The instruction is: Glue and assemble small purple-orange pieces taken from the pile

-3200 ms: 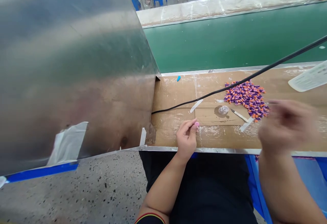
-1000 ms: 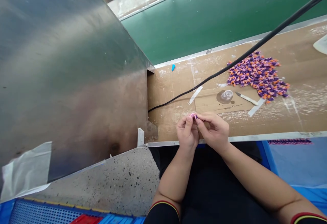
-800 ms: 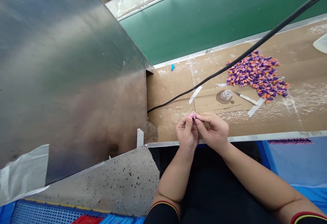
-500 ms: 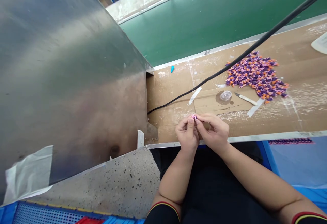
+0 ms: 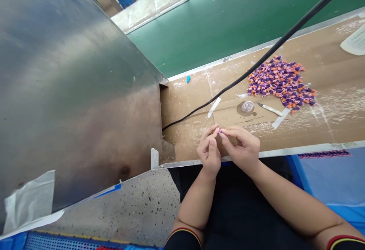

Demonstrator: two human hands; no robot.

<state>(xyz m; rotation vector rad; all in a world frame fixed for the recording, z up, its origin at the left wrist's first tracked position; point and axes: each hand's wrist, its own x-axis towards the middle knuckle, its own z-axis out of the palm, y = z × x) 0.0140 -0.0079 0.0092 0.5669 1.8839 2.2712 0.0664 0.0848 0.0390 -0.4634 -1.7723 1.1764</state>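
Observation:
A small purple-and-pink piece [image 5: 219,131] is pinched between the thumb and index finger of my right hand [image 5: 243,147], just over the near edge of the cardboard-covered bench. My left hand [image 5: 209,151] is close beside it. Its index fingertip touches or nearly touches the piece, while the left thumb stands apart, lower down. Much of the piece is hidden by fingertips. Beyond my hands are a small clear cup [image 5: 247,107] on a wet spot and a craft knife [image 5: 270,109] with a pale handle. Farther right lies a heap of small purple, pink and orange pieces [image 5: 281,82].
A black cable [image 5: 228,88] slants across the bench. On the left stands a large metal panel [image 5: 99,90]. A small blue tip [image 5: 188,79] lies near the green belt [image 5: 205,33]. Tape strips [image 5: 214,107] stick to the cardboard. A white container [image 5: 355,42] is at far right.
My left thumb has come away from the small piece and moved down. The right hand keeps its pinch. The whole view has shifted slightly.

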